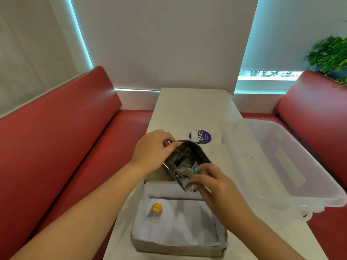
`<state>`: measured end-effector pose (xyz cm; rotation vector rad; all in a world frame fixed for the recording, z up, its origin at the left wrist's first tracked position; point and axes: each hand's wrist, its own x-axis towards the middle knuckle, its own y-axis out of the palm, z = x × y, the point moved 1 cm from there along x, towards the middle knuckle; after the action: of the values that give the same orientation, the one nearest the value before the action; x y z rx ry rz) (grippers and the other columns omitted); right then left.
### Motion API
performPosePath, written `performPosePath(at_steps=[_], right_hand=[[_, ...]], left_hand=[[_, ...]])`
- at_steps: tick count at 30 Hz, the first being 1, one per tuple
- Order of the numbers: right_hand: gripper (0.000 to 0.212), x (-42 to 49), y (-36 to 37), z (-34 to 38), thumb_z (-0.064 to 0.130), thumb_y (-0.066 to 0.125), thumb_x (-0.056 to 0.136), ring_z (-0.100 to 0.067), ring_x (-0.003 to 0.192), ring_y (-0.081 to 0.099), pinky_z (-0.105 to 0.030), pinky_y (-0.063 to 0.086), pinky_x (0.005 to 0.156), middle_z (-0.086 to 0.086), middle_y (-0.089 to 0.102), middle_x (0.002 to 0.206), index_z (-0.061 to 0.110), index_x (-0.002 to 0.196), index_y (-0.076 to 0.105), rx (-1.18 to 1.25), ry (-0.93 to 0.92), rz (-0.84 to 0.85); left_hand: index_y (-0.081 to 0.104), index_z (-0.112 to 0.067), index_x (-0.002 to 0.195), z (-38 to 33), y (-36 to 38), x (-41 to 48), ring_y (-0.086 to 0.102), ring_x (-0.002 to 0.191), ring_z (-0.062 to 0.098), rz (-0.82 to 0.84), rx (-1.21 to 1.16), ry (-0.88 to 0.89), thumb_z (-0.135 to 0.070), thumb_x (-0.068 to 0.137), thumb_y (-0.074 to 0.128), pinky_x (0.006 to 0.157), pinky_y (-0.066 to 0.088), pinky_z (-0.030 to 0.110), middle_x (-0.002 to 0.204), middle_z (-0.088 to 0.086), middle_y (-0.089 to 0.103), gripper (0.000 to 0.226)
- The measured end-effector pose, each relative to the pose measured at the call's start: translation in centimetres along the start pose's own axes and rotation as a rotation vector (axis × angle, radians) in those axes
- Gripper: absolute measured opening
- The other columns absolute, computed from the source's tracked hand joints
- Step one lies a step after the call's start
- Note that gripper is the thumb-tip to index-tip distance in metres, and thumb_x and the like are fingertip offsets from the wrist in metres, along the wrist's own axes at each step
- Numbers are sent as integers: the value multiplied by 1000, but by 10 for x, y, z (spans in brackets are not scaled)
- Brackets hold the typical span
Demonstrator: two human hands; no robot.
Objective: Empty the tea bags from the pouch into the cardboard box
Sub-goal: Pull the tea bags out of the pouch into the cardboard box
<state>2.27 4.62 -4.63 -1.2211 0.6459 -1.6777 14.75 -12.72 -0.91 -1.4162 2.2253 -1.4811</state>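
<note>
Head view: white table [187, 109] between red benches [65, 128].

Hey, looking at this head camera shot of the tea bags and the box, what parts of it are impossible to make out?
- How many tea bags remain in the pouch: head view, crumpled foil and the right hand cover them.
- Small print on the round purple sticker: too small and blurred.
- Contents of the clear plastic bin: its cloudy lid hides them.
- Cardboard box outer front: cut short by the frame's bottom edge.
- Left hand fingertips: curled behind the pouch rim.
</note>
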Motion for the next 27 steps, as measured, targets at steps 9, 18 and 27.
performPosePath(at_steps=[9, 18, 27], right_hand=[[23, -58, 6, -11, 11, 72, 77, -6, 86, 57, -5, 39, 75, 4, 57, 104, 24, 96, 69, 20, -11, 178], [26, -69, 21, -18, 17, 69, 76, -15, 94, 58, -24, 54, 79, 5, 64, 105, 25, 101, 70, -172, -14, 225], [65, -1, 21, 2, 23, 60, 87, -27, 135, 28, -38, 47, 99, -4, 18, 155, 28, 143, 29, -253, 26, 376]], left_hand=[[71, -29, 84, 2, 2, 0, 57, 75, 10, -10, 4, 23, -48, 85, 61, 62, 40, 27, 78, -11, 62, 22], [73, -28, 86, 9, 0, -1, 57, 75, 9, -13, 4, 30, -47, 85, 61, 57, 35, 23, 79, -10, 62, 23], [73, -26, 89, 4, 1, -2, 59, 76, 9, 18, -20, 19, -47, 86, 61, 65, 46, 29, 79, -10, 64, 24]])
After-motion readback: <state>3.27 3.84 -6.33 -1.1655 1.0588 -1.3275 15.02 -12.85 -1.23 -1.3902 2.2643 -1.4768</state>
